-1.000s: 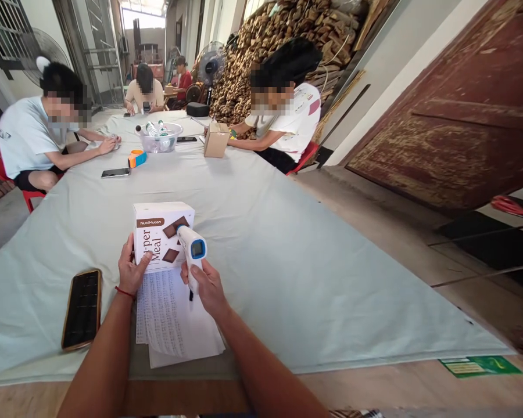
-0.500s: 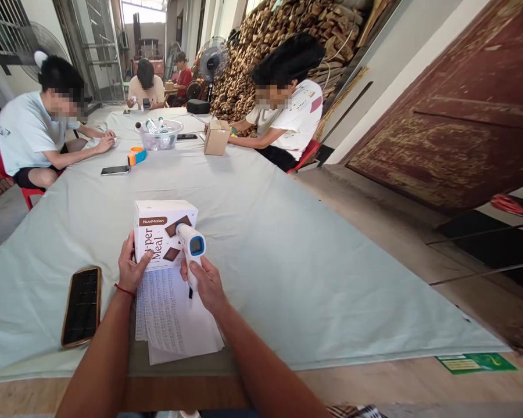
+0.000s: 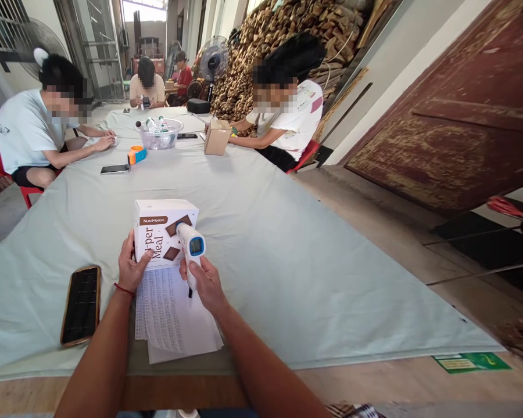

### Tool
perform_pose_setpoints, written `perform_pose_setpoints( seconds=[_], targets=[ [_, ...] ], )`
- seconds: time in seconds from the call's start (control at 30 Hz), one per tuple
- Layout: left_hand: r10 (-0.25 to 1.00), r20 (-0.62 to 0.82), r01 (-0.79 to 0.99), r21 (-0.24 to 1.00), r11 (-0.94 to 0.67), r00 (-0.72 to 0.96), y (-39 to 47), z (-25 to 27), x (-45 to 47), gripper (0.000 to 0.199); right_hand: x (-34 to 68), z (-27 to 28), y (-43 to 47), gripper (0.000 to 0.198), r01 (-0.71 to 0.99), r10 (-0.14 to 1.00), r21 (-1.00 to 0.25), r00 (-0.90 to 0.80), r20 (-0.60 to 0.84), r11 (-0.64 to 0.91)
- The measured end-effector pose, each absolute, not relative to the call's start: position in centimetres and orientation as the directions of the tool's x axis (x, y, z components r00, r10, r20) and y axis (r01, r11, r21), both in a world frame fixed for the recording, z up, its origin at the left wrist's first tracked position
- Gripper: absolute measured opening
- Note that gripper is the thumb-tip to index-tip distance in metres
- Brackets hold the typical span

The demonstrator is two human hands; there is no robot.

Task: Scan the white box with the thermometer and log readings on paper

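Box point(image 3: 166, 229) stands at far end of printed sheets point(image 3: 183, 325) — I see left hand point(image 3: 133, 267) gripping its side, thumb on front. Right hand point(image 3: 207, 284) grips thermometer point(image 3: 192, 252), nose toward box; contact I cannot tell. Grips unchanged since earlier — but far person point(image 3: 157, 93) brings free hand to dark device point(image 3: 146, 101).

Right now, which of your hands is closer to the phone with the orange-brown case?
My left hand: it holds the box, ahead and to the right of the phone. My right hand grips the thermometer, farther right.
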State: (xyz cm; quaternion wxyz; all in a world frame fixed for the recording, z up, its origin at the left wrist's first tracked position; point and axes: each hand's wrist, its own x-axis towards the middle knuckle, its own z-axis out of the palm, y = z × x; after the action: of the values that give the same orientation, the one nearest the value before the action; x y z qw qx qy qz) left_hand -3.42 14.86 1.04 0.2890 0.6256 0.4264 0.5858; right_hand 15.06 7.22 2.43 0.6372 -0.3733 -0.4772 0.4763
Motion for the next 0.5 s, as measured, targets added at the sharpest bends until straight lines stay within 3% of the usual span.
perform_pose_setpoints(
  seconds=[0.4,0.5],
  targets=[
    [0.941,0.337,0.073,0.938,-0.338,0.030,14.42,1.53,-3.06,0.098,15.41,2.62,7.01,0.033,-0.305,0.966,-0.917,0.065,0.250,0.258],
    [0.940,0.340,0.046,0.939,-0.341,0.038,14.47,1.52,-3.03,0.088,15.65,2.76,6.90,0.034,-0.321,0.965,-0.910,0.094,0.245,0.263]
  ],
)
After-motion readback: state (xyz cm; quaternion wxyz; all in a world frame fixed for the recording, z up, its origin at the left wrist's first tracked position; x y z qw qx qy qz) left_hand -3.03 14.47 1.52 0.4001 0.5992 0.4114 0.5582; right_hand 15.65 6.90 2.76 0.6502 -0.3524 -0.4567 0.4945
